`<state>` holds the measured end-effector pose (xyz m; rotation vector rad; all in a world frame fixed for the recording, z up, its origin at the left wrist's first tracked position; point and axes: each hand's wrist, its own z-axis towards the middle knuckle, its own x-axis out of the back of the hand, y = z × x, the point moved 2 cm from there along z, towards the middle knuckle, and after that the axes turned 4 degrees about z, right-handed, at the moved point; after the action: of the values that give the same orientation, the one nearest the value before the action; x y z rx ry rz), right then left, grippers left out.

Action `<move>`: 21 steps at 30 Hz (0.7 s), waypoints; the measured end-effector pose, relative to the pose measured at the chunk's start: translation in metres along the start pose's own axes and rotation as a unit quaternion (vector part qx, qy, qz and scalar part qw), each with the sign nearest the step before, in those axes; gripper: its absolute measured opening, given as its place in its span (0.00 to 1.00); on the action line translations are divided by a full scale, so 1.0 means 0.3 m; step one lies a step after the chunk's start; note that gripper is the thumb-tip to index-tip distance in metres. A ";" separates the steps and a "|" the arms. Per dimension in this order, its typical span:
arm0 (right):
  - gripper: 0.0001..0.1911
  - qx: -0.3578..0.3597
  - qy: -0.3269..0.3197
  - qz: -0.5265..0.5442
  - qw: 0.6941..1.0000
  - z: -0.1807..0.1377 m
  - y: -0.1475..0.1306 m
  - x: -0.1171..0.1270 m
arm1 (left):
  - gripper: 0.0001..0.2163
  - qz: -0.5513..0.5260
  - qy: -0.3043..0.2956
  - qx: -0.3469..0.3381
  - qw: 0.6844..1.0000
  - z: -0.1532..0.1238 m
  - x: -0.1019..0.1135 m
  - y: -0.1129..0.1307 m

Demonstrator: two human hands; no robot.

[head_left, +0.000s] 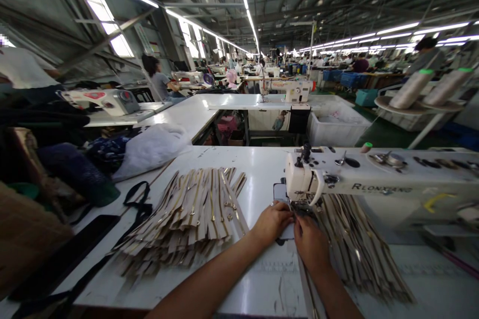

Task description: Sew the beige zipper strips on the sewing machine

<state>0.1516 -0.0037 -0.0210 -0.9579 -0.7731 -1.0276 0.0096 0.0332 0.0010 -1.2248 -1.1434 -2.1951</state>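
Observation:
Both my hands are at the needle area of a white sewing machine (374,177). My left hand (272,220) rests on the table just left of the presser foot, its fingers curled together near the needle. My right hand (311,241) sits close beside it, fingers bent and pinching something small under the machine head that I cannot make out. A pile of beige zipper strips with gold teeth (190,214) lies to the left of my hands. Another bundle of the same strips (359,249) trails off under the machine to the right.
A white bag (151,149), dark fabric (75,169) and black straps (136,199) lie at the left of the white table (262,279). Thread cones (411,88) stand at the right. More sewing stations (292,90), a white bin (337,129) and several workers fill the hall behind.

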 end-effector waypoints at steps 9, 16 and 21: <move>0.16 0.009 -0.019 0.010 1.000 0.000 -0.002 0.016 | 0.14 -0.015 -0.019 -0.056 0.998 0.009 0.013 0.005; 0.15 -0.021 -0.009 0.098 0.995 -0.118 0.013 0.057 | 0.14 -0.025 -0.014 -0.082 0.996 0.008 0.007 0.002; 0.16 -0.011 0.015 0.114 0.993 -0.165 0.017 0.049 | 0.14 -0.030 -0.007 -0.078 0.996 0.006 0.002 0.002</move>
<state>0.1656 -0.0531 -0.0290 -1.0227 -0.6123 -0.8501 0.0106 0.0344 0.0025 -1.2864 -1.0423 -2.3620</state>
